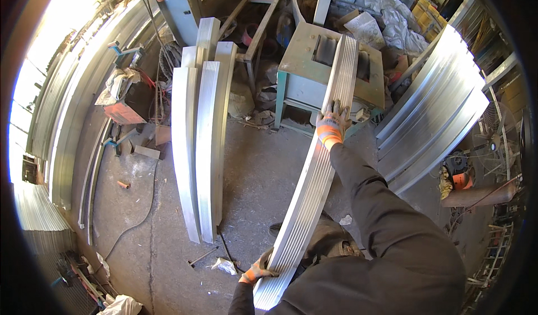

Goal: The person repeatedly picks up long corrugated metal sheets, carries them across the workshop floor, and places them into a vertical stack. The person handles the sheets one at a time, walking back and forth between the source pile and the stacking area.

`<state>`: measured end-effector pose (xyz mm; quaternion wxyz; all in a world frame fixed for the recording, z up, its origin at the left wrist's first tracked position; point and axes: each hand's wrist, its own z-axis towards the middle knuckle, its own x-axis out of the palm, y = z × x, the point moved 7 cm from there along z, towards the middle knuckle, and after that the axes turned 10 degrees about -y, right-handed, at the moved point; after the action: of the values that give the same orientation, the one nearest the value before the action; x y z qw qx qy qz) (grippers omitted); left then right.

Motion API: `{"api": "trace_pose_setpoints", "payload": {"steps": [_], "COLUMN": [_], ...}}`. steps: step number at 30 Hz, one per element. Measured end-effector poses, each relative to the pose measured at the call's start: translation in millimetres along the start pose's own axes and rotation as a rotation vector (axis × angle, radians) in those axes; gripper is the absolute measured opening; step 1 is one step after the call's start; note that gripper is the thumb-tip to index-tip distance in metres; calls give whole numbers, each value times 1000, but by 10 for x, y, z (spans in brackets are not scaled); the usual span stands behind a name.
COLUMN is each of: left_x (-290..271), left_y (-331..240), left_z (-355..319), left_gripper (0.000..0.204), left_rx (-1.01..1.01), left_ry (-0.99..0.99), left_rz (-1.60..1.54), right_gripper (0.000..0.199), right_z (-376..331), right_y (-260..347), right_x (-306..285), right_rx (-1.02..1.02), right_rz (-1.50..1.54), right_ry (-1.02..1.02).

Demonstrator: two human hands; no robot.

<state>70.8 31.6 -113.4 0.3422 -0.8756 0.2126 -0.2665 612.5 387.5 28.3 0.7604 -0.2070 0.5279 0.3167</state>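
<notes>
A long silver ribbed metal profile (pixel 314 186) runs slantwise in front of me, from near my body up to a green machine (pixel 302 57). My left hand (pixel 258 268), in a grey and orange work glove, is closed on the left edge of its near end. Farther up, my right hand (pixel 332 127), gloved alike, lies across the profile with its fingers bent over the ribbed face. The far end overlaps the machine's top; whether it rests there I cannot tell. Undersides of both hands are hidden.
Several similar profiles (pixel 208 147) stand together left of centre. Large curved metal sheets (pixel 431 108) lean at the right, near a fan (pixel 493 138) and a gas cylinder (pixel 479 194). A cable (pixel 150 203) crosses the concrete floor. Long panels (pixel 73 130) line the left side.
</notes>
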Motion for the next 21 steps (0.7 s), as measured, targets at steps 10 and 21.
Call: {"api": "trace_pose_setpoints", "payload": {"steps": [10,21], "left_x": [128,1], "left_y": [33,-95], "left_z": [-789,-741], "left_gripper": [136,131], "left_rx": [198,-137], "left_ry": [-253,6], "left_rz": [227,14], "right_gripper": [111,82], "right_z": [-633,-655], "right_y": [-639,-1438], "right_x": [-248,1614], "right_rx": [240,724], "right_rz": [444,1783], "right_ry": [46,227]}}
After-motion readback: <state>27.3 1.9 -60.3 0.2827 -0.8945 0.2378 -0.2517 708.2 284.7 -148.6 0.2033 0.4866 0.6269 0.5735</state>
